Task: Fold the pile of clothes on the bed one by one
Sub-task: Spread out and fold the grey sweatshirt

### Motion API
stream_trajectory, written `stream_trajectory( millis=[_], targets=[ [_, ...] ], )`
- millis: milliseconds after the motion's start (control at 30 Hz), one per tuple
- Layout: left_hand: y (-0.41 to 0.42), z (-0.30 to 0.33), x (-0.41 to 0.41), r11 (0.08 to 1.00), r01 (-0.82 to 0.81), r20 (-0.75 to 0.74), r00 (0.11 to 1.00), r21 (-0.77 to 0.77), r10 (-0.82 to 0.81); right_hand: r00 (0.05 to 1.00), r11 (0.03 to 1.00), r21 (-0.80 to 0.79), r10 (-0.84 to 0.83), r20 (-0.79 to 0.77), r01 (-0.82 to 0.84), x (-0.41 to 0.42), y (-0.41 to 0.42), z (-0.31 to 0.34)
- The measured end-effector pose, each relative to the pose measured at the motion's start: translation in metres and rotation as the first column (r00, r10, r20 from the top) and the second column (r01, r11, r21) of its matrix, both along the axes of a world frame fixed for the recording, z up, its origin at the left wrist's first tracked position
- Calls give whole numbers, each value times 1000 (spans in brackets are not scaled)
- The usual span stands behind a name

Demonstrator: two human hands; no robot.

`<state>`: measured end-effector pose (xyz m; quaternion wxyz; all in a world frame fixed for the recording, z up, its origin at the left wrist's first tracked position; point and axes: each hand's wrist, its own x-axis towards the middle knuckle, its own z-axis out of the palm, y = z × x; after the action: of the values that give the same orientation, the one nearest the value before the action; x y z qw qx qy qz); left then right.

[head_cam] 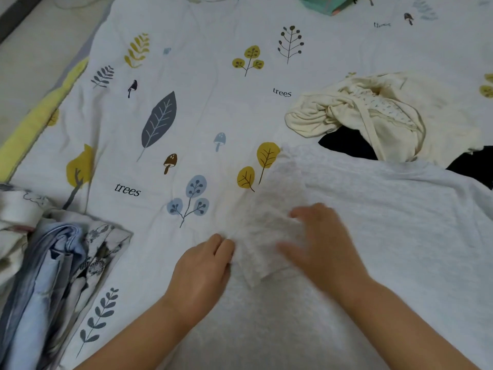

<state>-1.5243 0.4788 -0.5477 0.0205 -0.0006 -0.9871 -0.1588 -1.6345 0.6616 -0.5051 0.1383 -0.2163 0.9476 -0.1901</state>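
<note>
Left hand [201,273] pinches edge of pale grey garment [373,222], fingers curled on fabric. Right hand [322,244] blurred, fingers spread flat, pressing same garment just beside left hand. Garment lies spread over bed sheet [202,116] printed with leaves, mushrooms, word "trees". Beyond garment: crumpled cream clothes [354,116] atop dark item [346,145]. Left of garment: folded blue-and-white bedding [53,276].

Soft, even, slightly dim light covers the bed sheet [186,116] with no glare and only faint shadows under the hands. The right hand [322,244] is smeared by motion blur; the left hand [202,273] beside it is sharper. Far from the hands, the edges bend with wide-angle distortion.
</note>
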Motion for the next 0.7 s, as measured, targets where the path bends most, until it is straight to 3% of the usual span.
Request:
stream_trajectory(
  millis=[100, 167, 300, 433, 500, 600, 700],
  targets=[
    [-6, -2, 0, 1000, 27, 32, 999, 7, -27, 942, 932, 145, 335, 10, -333, 27, -11, -10],
    [-12, -2, 0, 999, -3, 88, 996, 48, -1, 927, 910, 188, 376, -3, -369, 30, -6, -18],
    [-3, 10, -12, 938, -312, 195, 940, 152, 282, 1000, 999, -31, -10, -24, 9, 0, -15, -8],
    [15, 11, -29, 901, -415, 311, 880, 131, 360, 917, 927, -4, -370, 152, 375, -57, -38, -23],
    [15, 10, -32, 858, -477, 346, 851, 192, 396, 920, 934, 72, -357, 160, 350, -76, -48, -35],
    [10, 11, -32, 753, -607, 315, 788, 255, 529, 961, 961, 4, -277, 23, 277, -94, -58, -43],
    [15, 9, -29, 830, -537, 163, 842, 152, 515, 923, 941, 21, -327, -202, 338, -94, -66, -43]
  ],
)
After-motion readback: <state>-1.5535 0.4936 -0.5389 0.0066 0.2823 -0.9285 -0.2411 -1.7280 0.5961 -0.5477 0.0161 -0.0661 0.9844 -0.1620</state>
